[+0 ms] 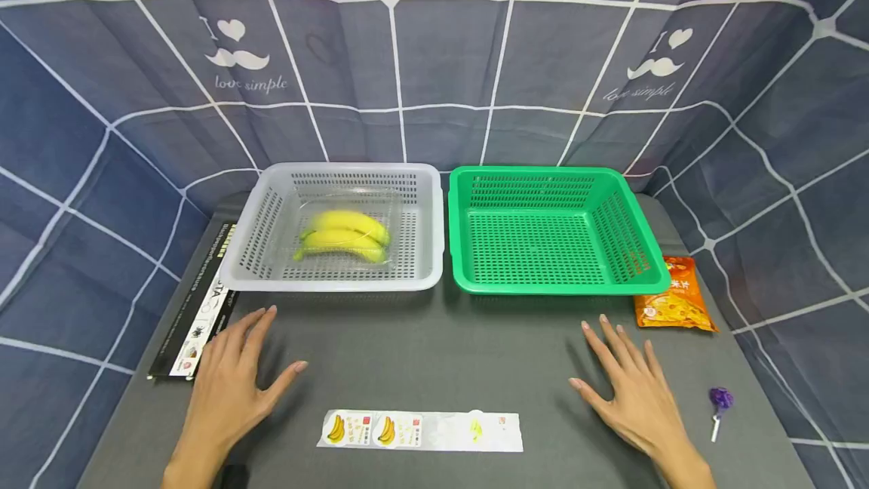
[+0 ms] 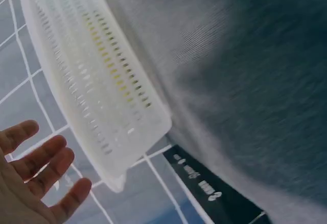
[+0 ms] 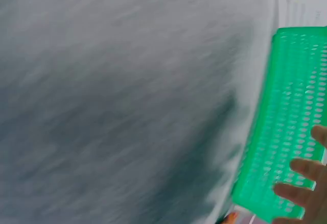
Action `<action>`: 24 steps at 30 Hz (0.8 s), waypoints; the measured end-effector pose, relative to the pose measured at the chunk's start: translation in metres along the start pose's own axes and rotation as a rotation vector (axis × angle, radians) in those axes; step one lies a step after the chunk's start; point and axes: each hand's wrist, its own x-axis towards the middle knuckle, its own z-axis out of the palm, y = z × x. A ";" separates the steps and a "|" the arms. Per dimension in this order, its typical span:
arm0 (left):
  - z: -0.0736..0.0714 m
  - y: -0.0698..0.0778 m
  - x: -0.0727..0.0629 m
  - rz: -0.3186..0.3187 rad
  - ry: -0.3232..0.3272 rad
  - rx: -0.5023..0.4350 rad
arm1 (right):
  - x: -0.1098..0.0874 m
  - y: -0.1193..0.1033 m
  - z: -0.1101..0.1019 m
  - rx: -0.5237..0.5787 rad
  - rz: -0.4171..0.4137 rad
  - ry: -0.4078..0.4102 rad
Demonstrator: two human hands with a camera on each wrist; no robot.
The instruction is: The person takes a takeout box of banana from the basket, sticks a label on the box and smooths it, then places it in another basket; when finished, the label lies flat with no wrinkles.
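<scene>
My left hand (image 1: 231,387) is spread over the left part of the grey table, fingers extended and holding nothing. Its fingertips reach toward the white basket (image 1: 333,284), whose front wall also shows in the left wrist view. In that basket sits a clear plastic box (image 1: 400,206) with yellow bananas (image 1: 342,236) inside. On the right, my right hand (image 1: 631,395) also has its fingers apart and grips nothing. Ahead of it stands the green basket (image 1: 536,247), with nothing in it. Between the hands lies a white strip of banana stickers (image 1: 421,430).
An orange snack bag (image 1: 675,296) lies by the green basket's right front corner. A purple lollipop (image 1: 720,402) is at the far right. A flat black box (image 1: 197,308) lies along the left edge. Dark tiled-pattern cloth (image 1: 448,51) encloses the back and sides.
</scene>
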 end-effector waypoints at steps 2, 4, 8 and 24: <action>-0.003 -0.005 0.010 -0.001 0.026 -0.035 | 0.005 -0.004 -0.003 0.083 -0.055 -0.019; -0.006 -0.013 0.021 -0.003 0.034 -0.065 | 0.010 -0.009 -0.006 0.168 -0.116 -0.048; -0.012 -0.032 0.042 -0.037 -0.016 -0.091 | 0.023 -0.022 -0.008 0.345 -0.240 -0.083; -0.004 -0.078 0.101 -0.154 -0.072 -0.260 | 0.114 -0.072 -0.043 0.789 -0.483 -0.111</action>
